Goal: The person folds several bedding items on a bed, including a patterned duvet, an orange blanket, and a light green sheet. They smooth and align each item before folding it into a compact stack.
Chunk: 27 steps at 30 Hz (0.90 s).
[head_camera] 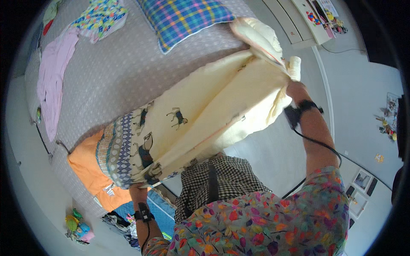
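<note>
A long cream cloth [205, 92] with printed horses and a patterned border is stretched between my two hands, partly over the bed. My left hand [137, 186] grips its bordered end at the lower left. At the right, my right hand [295, 87] holds the other end, where the fabric is bunched; the fingers are mostly hidden by the cloth. Beyond that hand, a puffy fold of cream cloth [261, 35] rests at the bed's edge. An orange cloth [85, 160] lies under the bordered end, near my left hand.
The bed's grey dotted cover [109, 73] bears a plaid pillow [192, 19], pink trousers [56, 80] and a colourful printed garment [101, 19]. Dark clothes [120, 224] and a blue cloth [163, 211] lie low at the left. A white drawer unit [288, 22] stands at the upper right.
</note>
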Each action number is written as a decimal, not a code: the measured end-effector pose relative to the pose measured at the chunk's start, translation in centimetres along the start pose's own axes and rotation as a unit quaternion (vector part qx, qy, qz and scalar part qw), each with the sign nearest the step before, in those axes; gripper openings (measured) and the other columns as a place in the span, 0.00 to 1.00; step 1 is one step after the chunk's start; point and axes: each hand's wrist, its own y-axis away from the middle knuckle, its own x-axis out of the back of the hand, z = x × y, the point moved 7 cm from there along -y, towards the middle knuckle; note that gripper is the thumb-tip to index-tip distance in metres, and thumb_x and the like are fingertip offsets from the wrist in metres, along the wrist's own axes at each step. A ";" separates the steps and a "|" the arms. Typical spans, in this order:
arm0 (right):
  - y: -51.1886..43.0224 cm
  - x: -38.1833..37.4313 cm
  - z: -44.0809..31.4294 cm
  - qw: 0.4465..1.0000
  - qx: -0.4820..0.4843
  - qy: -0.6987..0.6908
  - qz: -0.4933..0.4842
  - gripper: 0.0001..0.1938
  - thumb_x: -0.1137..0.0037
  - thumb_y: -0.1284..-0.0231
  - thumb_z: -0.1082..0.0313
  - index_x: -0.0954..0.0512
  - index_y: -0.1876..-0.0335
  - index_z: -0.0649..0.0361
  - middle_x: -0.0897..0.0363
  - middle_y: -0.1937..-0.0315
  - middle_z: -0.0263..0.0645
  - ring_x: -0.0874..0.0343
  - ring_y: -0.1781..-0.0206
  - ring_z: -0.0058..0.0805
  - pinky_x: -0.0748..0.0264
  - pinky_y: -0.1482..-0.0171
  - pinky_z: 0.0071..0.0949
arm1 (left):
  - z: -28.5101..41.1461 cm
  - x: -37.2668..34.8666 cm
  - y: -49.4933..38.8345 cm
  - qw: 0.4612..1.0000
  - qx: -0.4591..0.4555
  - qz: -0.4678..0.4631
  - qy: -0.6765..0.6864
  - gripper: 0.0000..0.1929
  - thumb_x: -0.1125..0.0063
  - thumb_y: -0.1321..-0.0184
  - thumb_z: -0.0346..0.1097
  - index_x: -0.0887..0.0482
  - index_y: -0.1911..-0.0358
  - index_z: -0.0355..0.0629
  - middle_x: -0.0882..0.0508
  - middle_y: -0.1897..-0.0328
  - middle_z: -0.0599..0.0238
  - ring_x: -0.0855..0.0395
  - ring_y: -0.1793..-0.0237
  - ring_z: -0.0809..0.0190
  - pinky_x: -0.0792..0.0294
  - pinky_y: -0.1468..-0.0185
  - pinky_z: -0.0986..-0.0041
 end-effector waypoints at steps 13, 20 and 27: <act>11.5 -16.6 7.5 0.869 -0.135 -0.466 -0.101 0.23 0.45 0.42 0.55 0.26 0.44 0.61 0.19 0.53 0.51 0.20 0.48 0.46 0.25 0.45 0.38 | 4.8 -26.9 -2.2 0.955 0.025 -0.267 -0.125 0.18 0.46 0.38 0.36 0.28 0.45 0.42 0.19 0.52 0.61 0.21 0.57 0.63 0.27 0.53 0.73; -1.4 -19.8 11.3 0.783 -0.178 -0.595 0.032 0.34 0.44 0.44 0.48 0.34 0.42 0.71 0.21 0.51 0.56 0.24 0.46 0.57 0.27 0.43 0.39 | 12.0 -51.5 6.4 0.912 -0.016 -0.358 -0.198 0.22 0.46 0.37 0.35 0.32 0.39 0.44 0.23 0.43 0.60 0.24 0.49 0.62 0.29 0.46 0.71; -4.7 -22.9 15.7 0.467 -0.037 -0.882 0.043 0.19 0.53 0.38 0.65 0.28 0.43 0.65 0.21 0.49 0.42 0.22 0.47 0.35 0.28 0.43 0.35 | 3.0 -72.4 7.2 0.910 0.053 -0.404 -0.071 0.21 0.48 0.35 0.35 0.31 0.40 0.41 0.22 0.43 0.63 0.23 0.50 0.63 0.30 0.44 0.68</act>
